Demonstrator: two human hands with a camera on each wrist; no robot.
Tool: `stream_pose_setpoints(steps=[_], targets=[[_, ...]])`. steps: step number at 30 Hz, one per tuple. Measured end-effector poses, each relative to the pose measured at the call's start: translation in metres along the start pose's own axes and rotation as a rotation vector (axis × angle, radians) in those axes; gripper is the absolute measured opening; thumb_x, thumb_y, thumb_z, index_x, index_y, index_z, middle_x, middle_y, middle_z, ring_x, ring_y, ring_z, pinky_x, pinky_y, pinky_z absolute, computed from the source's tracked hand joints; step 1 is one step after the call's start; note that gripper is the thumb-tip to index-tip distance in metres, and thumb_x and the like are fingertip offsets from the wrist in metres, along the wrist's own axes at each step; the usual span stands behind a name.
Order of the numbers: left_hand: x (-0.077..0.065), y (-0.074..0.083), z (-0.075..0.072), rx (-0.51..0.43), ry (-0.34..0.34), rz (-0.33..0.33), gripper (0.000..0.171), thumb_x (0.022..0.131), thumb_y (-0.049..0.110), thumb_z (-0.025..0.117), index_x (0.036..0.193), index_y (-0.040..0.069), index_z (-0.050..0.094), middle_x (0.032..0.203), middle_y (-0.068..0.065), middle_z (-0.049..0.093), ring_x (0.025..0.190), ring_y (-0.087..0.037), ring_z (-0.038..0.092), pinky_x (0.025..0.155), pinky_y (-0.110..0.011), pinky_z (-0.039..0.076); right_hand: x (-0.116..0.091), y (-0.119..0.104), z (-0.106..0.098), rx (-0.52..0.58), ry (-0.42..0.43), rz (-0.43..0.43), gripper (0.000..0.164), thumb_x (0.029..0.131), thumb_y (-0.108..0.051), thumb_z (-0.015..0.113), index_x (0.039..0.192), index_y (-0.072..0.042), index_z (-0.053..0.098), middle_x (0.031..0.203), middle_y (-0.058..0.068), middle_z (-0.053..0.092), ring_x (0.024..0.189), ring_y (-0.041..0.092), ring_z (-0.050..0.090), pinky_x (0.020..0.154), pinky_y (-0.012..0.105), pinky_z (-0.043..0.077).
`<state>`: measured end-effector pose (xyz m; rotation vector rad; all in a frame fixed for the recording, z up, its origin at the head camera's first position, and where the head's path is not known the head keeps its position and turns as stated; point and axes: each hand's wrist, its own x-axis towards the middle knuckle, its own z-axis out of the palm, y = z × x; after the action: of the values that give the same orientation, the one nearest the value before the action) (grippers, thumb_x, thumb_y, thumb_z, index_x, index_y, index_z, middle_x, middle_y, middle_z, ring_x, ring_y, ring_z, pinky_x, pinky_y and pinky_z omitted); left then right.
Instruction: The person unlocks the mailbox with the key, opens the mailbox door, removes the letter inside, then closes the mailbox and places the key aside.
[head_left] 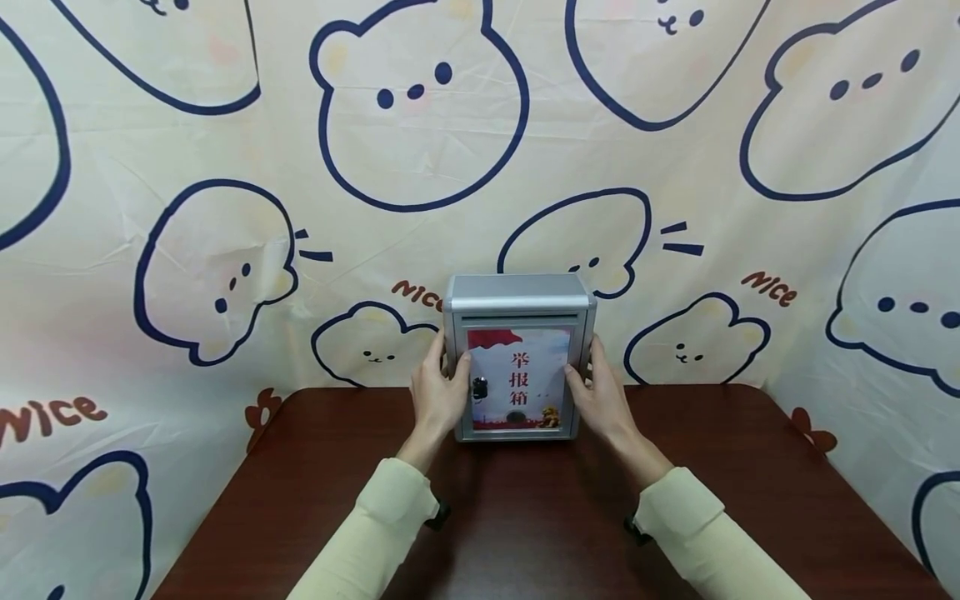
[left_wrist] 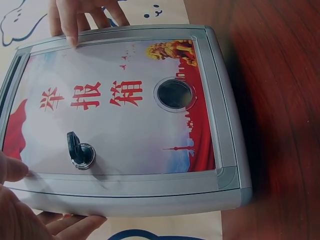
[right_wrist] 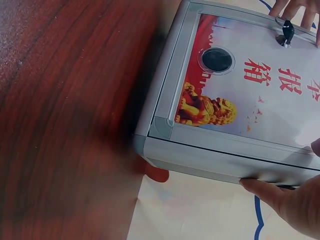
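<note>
A silver metal-framed suggestion box [head_left: 517, 292] stands upright at the far part of the table, its front facing me. Red Chinese characters [left_wrist: 90, 95], a golden lion picture [right_wrist: 207, 107] and a round window [left_wrist: 174, 94] mark its white front panel. In the lock on the left of the panel sits a black-headed key [left_wrist: 74, 146]. My left hand [head_left: 438, 398] grips the box's left side, thumb on the front edge and fingers along the side. My right hand [head_left: 606, 407] holds the opposite side the same way. The bottom edge is close over the tabletop.
Dark reddish-brown wood makes up the table [head_left: 517, 533], with rounded far corners. Behind it and along both sides hangs a cream cloth [head_left: 420, 250] printed with blue-outlined cartoon bears. Pale sleeves [head_left: 390, 517] cover both forearms.
</note>
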<state>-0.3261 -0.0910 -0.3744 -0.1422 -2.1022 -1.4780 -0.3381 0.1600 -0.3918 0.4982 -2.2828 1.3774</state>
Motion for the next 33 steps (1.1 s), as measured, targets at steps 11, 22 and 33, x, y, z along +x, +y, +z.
stream_pose_setpoints(steps=[11,22,33], targets=[[-0.004,-0.007,0.001,-0.032,0.001,0.012,0.052,0.100,0.018,0.066,0.150,0.016,0.052,0.136,-0.013,0.065,0.126,-0.035,0.061,0.099,-0.055,0.052,-0.006,0.006,0.005,0.011,0.008,0.024,0.063,0.105,-0.014,0.056,0.160,-0.016,0.026,0.145,0.025,0.051,0.131,0.048,0.053,0.093,0.062,0.054],[-0.005,-0.012,0.000,-0.025,-0.030,-0.044,0.053,0.101,0.025,0.067,0.151,0.022,0.050,0.144,-0.014,0.060,0.119,-0.041,0.064,0.095,-0.057,0.054,-0.007,0.007,0.005,0.003,-0.004,0.041,0.062,0.106,-0.015,0.055,0.160,-0.017,0.025,0.145,0.028,0.051,0.130,0.050,0.053,0.093,0.061,0.054],[-0.002,-0.015,-0.001,-0.021,-0.053,-0.073,0.052,0.101,0.025,0.065,0.151,0.020,0.050,0.147,-0.016,0.057,0.127,-0.039,0.061,0.101,-0.055,0.051,-0.006,0.012,0.006,-0.019,-0.018,0.058,0.065,0.106,-0.018,0.057,0.161,-0.016,0.023,0.150,0.028,0.048,0.131,0.049,0.052,0.093,0.061,0.054]])
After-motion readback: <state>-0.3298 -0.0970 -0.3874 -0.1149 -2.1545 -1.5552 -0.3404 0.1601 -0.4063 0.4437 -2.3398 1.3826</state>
